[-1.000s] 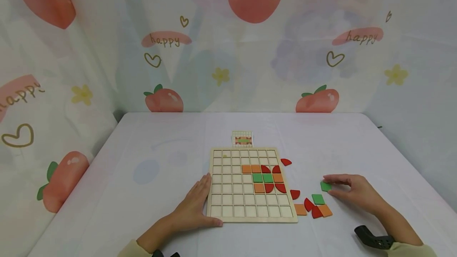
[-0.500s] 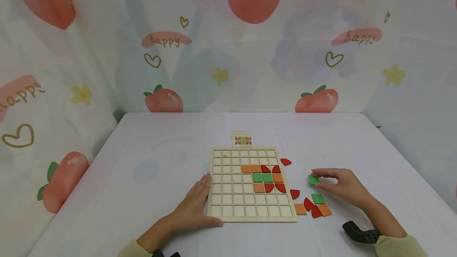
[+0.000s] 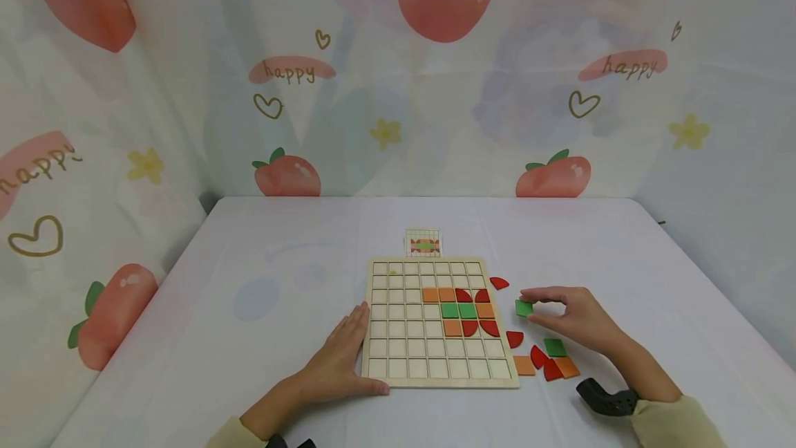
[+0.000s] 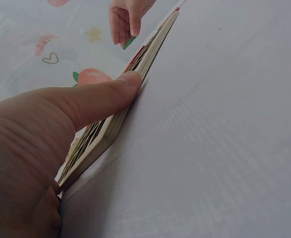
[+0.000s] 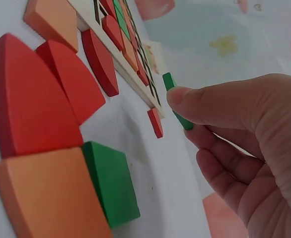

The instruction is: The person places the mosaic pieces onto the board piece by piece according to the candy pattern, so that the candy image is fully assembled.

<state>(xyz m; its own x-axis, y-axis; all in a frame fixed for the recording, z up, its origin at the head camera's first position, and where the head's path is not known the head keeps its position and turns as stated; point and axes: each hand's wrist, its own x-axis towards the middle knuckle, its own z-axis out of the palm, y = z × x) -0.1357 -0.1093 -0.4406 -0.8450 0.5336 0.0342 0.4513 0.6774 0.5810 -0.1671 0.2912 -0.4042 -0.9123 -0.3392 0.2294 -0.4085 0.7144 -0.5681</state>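
A wooden grid board (image 3: 407,368) lies on the table, with orange, green and red pieces in some of its cells. My left hand (image 3: 336,358) rests at its near left corner, fingers straight along the left side and thumb against the front edge. In the left wrist view that thumb (image 4: 103,101) lies across the board's edge. To the right of the board, my right hand (image 3: 581,316) pinches a green square tile (image 3: 524,308) between thumb and fingers. The right wrist view shows this tile (image 5: 168,82) held on edge, apart from the board.
Right of the board lie another green tile (image 3: 555,348), orange squares (image 3: 524,365) and several red quarter-round pieces (image 3: 515,339). One red piece (image 3: 499,283) sits near the far right corner. A small pattern card (image 3: 423,235) lies beyond the board's far edge.
My right hand has moved left toward the board and slightly away from me, carrying the green tile. My left hand and the pieces on the board look unmoved.
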